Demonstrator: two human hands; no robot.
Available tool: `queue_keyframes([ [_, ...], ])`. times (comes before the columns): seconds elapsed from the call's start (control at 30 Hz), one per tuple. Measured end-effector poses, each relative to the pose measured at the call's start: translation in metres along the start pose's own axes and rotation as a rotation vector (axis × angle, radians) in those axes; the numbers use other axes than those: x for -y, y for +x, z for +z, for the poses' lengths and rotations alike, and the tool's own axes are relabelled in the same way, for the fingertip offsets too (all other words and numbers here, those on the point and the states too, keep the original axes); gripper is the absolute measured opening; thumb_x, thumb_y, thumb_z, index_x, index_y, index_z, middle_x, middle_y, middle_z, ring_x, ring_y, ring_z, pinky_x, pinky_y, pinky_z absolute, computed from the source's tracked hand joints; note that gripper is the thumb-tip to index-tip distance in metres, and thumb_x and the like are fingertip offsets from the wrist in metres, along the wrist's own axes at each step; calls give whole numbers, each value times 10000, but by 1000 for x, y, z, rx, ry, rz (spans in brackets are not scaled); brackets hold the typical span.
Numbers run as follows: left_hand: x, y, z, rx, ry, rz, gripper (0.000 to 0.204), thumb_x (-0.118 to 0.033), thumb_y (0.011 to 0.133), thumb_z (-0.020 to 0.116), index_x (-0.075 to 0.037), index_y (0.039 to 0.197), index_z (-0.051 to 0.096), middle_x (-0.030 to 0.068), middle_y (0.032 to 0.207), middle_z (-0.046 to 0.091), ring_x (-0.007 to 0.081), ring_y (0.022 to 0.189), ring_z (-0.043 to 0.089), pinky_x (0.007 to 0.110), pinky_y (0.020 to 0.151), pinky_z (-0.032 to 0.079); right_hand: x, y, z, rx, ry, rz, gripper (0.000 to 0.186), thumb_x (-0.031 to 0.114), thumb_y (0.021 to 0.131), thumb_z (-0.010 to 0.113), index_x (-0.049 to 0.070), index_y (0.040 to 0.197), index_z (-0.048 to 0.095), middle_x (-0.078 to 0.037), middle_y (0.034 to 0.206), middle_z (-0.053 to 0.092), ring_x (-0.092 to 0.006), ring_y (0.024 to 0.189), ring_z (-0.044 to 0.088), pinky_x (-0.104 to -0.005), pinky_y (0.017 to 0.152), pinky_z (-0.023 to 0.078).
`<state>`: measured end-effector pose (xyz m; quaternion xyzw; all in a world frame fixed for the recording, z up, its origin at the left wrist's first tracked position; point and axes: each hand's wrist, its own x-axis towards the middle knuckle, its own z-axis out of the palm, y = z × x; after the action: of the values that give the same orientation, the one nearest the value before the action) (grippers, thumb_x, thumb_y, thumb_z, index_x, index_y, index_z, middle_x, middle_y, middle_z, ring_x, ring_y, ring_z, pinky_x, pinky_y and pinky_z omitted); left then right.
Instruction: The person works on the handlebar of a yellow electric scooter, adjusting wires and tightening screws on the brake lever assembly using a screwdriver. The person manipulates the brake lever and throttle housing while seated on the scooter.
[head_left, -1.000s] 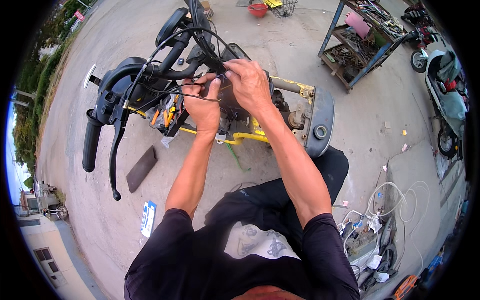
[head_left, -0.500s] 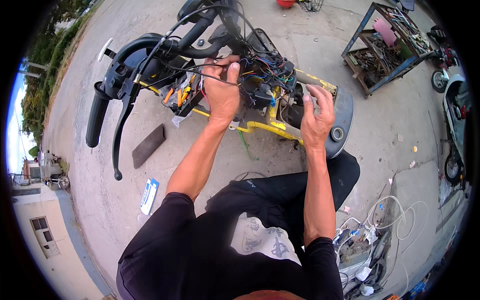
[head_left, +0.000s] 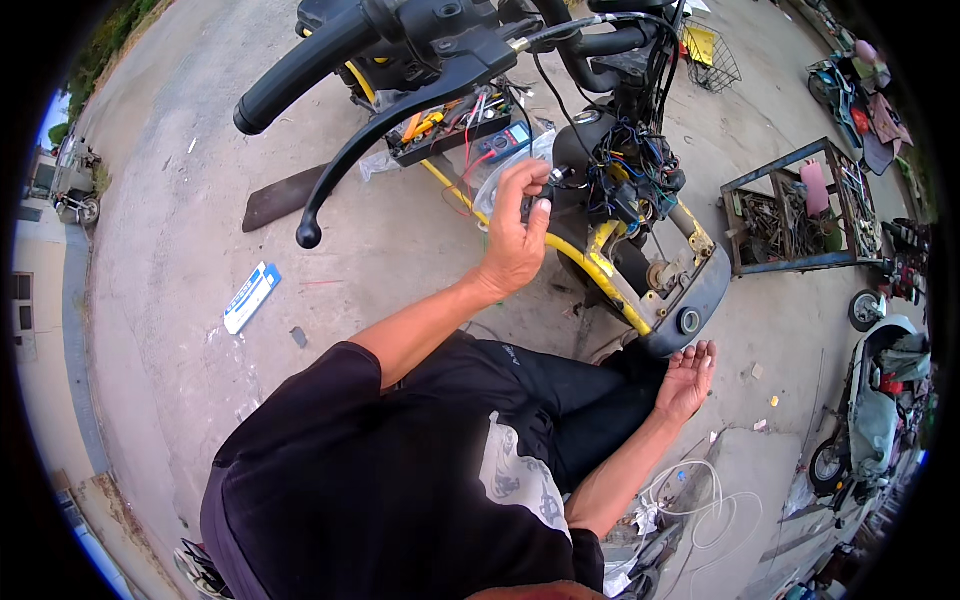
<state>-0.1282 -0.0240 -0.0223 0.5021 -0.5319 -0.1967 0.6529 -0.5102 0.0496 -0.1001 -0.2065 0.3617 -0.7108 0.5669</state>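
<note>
My left hand (head_left: 517,232) is pinched on a small dark part (head_left: 536,203) beside a short silver piece. The fingers partly hide it, so I cannot tell its kind. Just right of that hand, a tangled bundle of coloured wires (head_left: 637,170) hangs at the steering column of a stripped scooter. Its yellow frame (head_left: 595,262) runs back to a dark grey tail section (head_left: 690,302) with a round opening. Palm up and fingers loosely curled, my right hand (head_left: 686,382) is just below the tail section with nothing in it.
A black handlebar grip (head_left: 305,70) and brake lever (head_left: 360,150) jut out at upper left. Beyond the frame are a black tool tray (head_left: 450,130) and a blue multimeter (head_left: 503,142). A metal tool cart (head_left: 800,205) stands right. A blue-and-white box (head_left: 251,298) lies on the ground.
The view has shifted, with the handlebar now larger. My left hand has come out from the handlebar cables to beside the wire bundle. My right hand has dropped below the tail section.
</note>
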Motion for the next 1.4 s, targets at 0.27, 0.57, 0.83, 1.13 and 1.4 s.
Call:
queue_keyframes([
  [0.27, 33, -79, -91, 452, 190, 58, 136, 38, 937, 616, -29, 1041, 673, 142, 1022, 660, 362, 953, 629, 426, 856, 514, 9, -7, -12, 49, 35, -68, 217, 96, 1049, 616, 33, 1255, 641, -95, 1297, 638, -198, 1049, 624, -379, 882, 540],
  [0.57, 101, -178, -153, 934, 399, -607, 220, -156, 998, 604, -15, 1146, 685, 223, 1049, 732, 395, 963, 705, 492, 865, 540, 53, -13, -14, -335, -1301, -379, 310, 258, 1020, 713, 5, 1197, 744, -101, 1028, 758, -170, 854, 679, -341, 777, 549],
  [0.83, 77, -135, -144, 559, 163, -637, 263, -74, 1023, 616, -13, 1278, 639, 121, 1052, 725, 219, 941, 698, 362, 857, 553, 35, -32, -23, -442, -1601, -414, 349, 227, 978, 731, 29, 1265, 726, -122, 1081, 768, -235, 934, 720, -369, 876, 561],
  [1.13, -5, 40, -142, 44, -68, -52, 450, -102, 1043, 648, -5, 1461, 512, 102, 1267, 639, 149, 937, 620, 308, 882, 532, 45, -70, -41, -542, -1520, -539, 377, 187, 985, 710, 24, 1324, 681, -142, 1148, 737, -265, 1027, 709, -392, 924, 548],
  [1.4, -31, 98, -101, 225, -79, 41, 346, -222, 1125, 498, 15, 1366, 571, 114, 1077, 717, 187, 949, 637, 361, 911, 532, 44, -106, -48, -558, -1606, -649, 403, 150, 956, 711, 4, 1328, 662, -179, 1219, 701, -317, 1101, 696, -426, 980, 533],
])
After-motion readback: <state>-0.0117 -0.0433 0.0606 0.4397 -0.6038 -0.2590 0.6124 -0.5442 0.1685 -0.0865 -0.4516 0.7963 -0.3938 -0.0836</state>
